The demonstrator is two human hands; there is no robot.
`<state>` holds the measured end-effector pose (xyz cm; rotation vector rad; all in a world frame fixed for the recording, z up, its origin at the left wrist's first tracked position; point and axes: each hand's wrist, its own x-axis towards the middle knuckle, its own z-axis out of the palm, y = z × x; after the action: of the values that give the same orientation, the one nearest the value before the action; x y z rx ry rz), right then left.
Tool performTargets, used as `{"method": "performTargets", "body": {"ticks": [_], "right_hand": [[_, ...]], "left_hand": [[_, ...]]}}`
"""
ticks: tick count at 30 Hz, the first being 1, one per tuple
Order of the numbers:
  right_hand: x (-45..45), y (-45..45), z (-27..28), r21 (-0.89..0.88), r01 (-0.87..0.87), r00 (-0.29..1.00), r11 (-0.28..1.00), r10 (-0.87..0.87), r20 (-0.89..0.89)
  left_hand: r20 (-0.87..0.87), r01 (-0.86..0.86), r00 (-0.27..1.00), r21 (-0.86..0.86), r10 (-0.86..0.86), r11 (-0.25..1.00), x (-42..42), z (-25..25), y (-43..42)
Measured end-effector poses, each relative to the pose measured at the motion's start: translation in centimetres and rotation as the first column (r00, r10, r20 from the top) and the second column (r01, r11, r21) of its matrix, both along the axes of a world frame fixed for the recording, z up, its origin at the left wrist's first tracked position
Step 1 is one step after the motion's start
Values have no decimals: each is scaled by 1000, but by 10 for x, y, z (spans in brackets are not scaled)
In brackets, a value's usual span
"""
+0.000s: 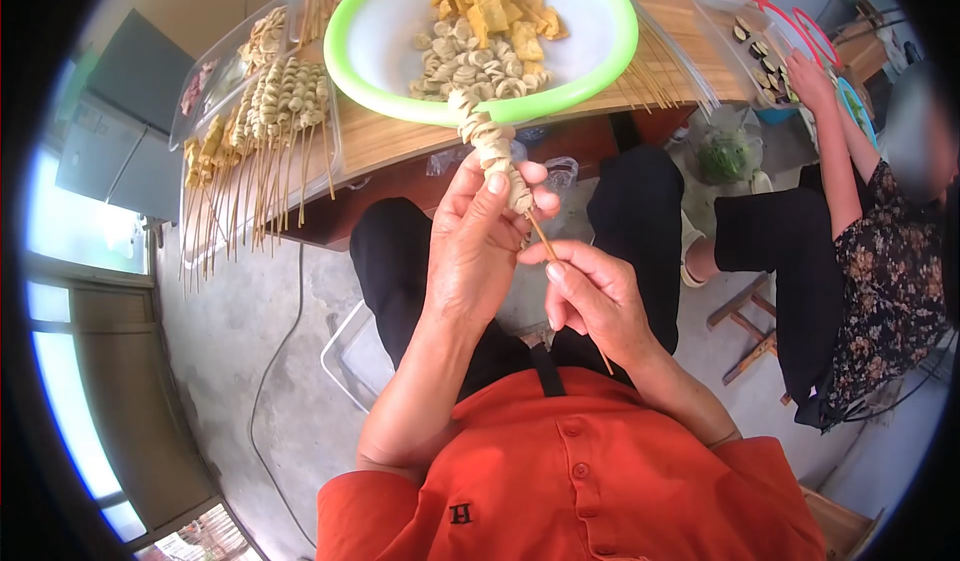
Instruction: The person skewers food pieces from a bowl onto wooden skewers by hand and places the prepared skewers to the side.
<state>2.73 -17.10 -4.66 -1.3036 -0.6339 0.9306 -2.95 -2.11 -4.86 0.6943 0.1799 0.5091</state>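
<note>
A skewer of pale, coiled food pieces slants upward in front of me, its top overlapping the rim of the basin. My left hand is closed around the lower pieces, thumb on the near side. Just below, my right hand pinches the bare wooden stick, whose end comes out beneath the palm. Beyond both hands is a white basin with a lime-green rim. It holds loose pale coiled pieces and yellow-brown tofu-like pieces.
Loaded skewers lie in a clear tray at the left, sticks overhanging the wooden table's edge. Bare sticks lie right of the basin. At the right sits another person, one hand over a tray of dark-edged slices.
</note>
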Motion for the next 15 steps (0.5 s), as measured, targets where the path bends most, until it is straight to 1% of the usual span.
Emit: {"method": "performTargets", "body": {"ticks": [3,5,8,15], "right_hand": [[1,1,0,22,0,1000,1000,0,-20],[2,2,1,34,3,1000,999,-3,-17],[3,4,0,50,4,998,999,-1,-59],[4,5,2,53,14,998,998,-11,-64]], "left_hand": [[-3,32,999,-32,-32,999,-3,5,-5],[-60,12,998,-34,-14,999,-4,9,-6],[-55,35,998,-31,-37,999,-3,3,-5],[-57,110,992,-24,-111,994,-4,-6,-7]]}}
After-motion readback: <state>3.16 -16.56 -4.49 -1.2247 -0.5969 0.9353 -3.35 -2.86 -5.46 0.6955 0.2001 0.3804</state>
